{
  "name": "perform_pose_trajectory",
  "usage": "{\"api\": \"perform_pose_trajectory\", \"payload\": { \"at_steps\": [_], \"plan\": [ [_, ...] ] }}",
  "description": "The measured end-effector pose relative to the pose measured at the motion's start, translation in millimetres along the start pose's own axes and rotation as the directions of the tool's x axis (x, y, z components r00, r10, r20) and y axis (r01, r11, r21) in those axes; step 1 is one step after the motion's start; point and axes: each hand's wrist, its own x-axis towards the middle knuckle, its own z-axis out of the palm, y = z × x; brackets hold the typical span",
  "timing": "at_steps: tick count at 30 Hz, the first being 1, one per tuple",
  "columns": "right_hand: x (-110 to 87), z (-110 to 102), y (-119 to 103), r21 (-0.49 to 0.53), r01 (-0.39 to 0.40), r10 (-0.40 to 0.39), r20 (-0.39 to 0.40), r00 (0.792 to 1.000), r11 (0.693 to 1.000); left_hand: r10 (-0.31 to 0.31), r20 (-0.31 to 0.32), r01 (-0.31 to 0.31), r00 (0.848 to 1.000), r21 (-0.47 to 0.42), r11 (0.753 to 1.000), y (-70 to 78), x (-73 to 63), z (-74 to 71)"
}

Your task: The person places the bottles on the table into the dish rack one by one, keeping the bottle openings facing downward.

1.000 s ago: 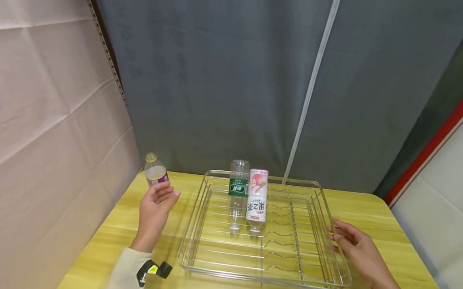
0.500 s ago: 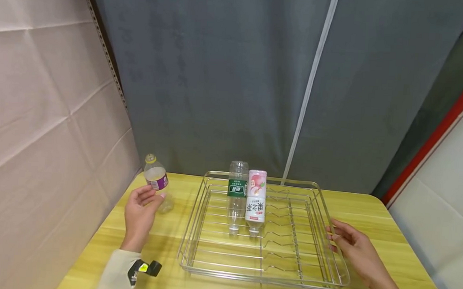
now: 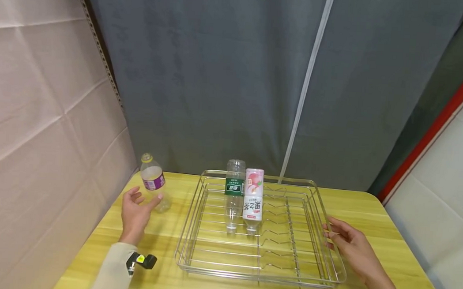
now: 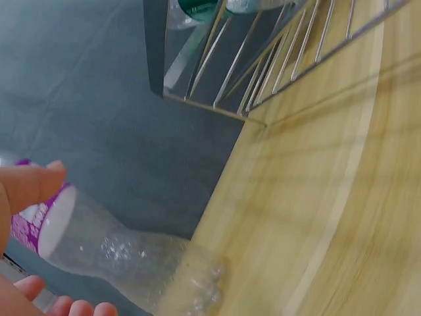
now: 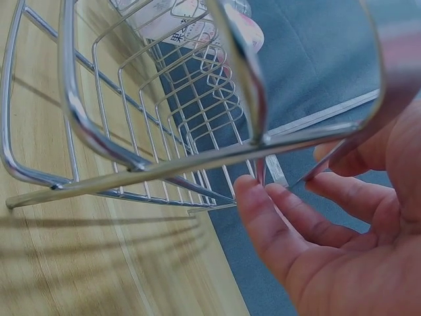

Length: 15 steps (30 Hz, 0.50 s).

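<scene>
A clear plastic bottle (image 3: 153,181) with a purple label and yellow neck ring stands upright on the table at the left. My left hand (image 3: 136,214) is beside it, thumb and fingers spread apart; the left wrist view shows the thumb (image 4: 29,186) in front of the label. At the right side of the wire rack (image 3: 247,276), my right hand (image 3: 354,247) holds the rim between thumb and fingers, as the right wrist view also shows. Inside the rack lie two bottles, caps toward me: a clear green-labelled bottle (image 3: 234,187) and a pink-and-white fruit tea bottle (image 3: 253,203).
The rack rests on a yellow wood-grain table (image 3: 374,210). Behind the table hangs a grey curtain (image 3: 218,95). A pale cloth wall (image 3: 50,107) closes off the left side, and a white panel (image 3: 448,184) with a red edge stands at the right.
My left hand has drawn back and to the left from in front of the purple-labelled bottle, its thumb and fingers parting. The right hand stays on the rack.
</scene>
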Motion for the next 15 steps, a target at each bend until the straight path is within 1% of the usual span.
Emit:
{"api": "perform_pose_trajectory", "payload": {
  "at_steps": [7, 10, 15],
  "plan": [
    [0.9, 0, -1, -0.001, -0.007, 0.007, -0.004, 1.000, 1.000, 0.019, 0.095, -0.015, 0.995, -0.042, 0.999, -9.6, 17.5, 2.1],
    [1.4, 1, 0, -0.001, -0.009, 0.009, -0.009, 1.000, 1.000, 0.032, 0.113, -0.026, 0.993, -0.061, 0.998, -12.0, 21.7, 4.9],
    [2.0, 1, 0, 0.011, -0.007, 0.007, -0.014, 1.000, 1.000, 0.044, 0.124, -0.033, 0.991, -0.085, 0.996, -13.3, 25.3, 7.9]
  ]
}}
